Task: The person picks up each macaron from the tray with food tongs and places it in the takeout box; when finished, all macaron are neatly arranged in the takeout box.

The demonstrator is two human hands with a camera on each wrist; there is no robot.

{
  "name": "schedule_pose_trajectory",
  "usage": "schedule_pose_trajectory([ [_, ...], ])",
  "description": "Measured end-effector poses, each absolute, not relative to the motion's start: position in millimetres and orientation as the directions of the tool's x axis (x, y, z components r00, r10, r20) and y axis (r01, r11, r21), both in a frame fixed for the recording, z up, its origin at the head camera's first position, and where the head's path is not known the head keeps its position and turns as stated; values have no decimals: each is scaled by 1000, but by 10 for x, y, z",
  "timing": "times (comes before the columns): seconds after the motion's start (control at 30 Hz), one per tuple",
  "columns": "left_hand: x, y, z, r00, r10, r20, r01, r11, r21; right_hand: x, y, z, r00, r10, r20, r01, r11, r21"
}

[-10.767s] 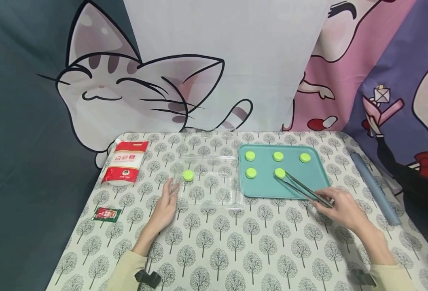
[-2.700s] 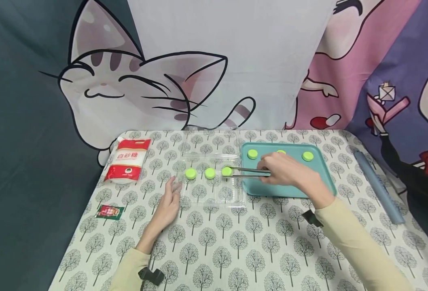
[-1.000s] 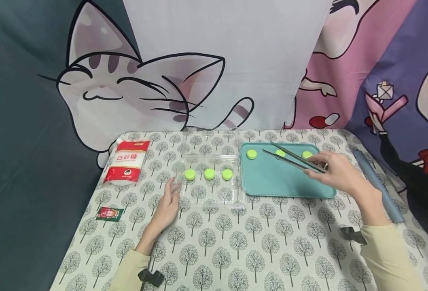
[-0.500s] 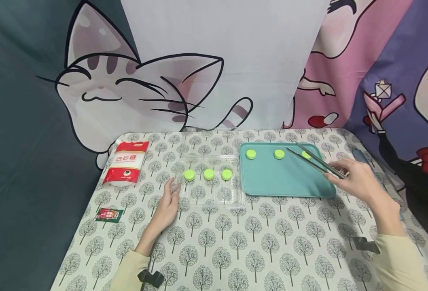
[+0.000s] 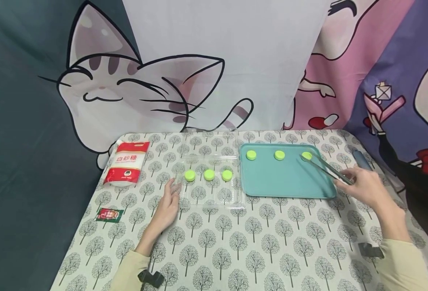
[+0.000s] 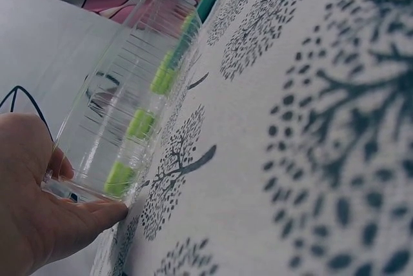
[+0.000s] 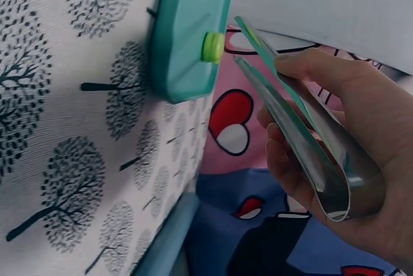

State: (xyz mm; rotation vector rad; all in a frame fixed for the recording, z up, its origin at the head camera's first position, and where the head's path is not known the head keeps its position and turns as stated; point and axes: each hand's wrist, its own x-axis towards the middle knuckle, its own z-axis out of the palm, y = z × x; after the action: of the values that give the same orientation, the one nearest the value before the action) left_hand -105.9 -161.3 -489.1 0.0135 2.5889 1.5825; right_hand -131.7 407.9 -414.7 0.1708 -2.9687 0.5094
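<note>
In the head view my right hand (image 5: pixel 363 186) holds metal tongs (image 7: pixel 326 176), their arms spread apart. The tips reach over the teal tray (image 5: pixel 283 184), one on either side of a lime-green macaron (image 5: pixel 306 156) at its back right. Two more macarons sit along the tray's back, one in the middle (image 5: pixel 279 155) and one at the left (image 5: pixel 251 155). My left hand (image 5: pixel 167 205) grips the left edge of a clear plastic clamshell box (image 6: pixel 97 140), thumb and fingers on either side of its wall. Three macarons stand in a row inside the box, the leftmost (image 5: pixel 189 175) nearest that hand.
The box's clear lid (image 5: pixel 209 143) lies open toward the back, and its right edge meets the tray. A red and white sugar bag (image 5: pixel 127 163) and a small red-green packet (image 5: pixel 109 215) lie at the left. A blue-grey roll (image 7: pixel 171 240) lies along the right edge.
Over the earlier frames two more macarons came from the tray into the box. Lately my right hand has moved right and lowered the tongs around the right macaron. My left hand stays put.
</note>
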Motion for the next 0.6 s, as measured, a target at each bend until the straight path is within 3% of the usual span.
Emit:
schedule_pose_trajectory([
  [0.6, -1066, -1620, -4920, -996, 62, -71, -35, 454, 890, -1386, 4195, -4381, -991, -73, 108, -106, 934, -341],
])
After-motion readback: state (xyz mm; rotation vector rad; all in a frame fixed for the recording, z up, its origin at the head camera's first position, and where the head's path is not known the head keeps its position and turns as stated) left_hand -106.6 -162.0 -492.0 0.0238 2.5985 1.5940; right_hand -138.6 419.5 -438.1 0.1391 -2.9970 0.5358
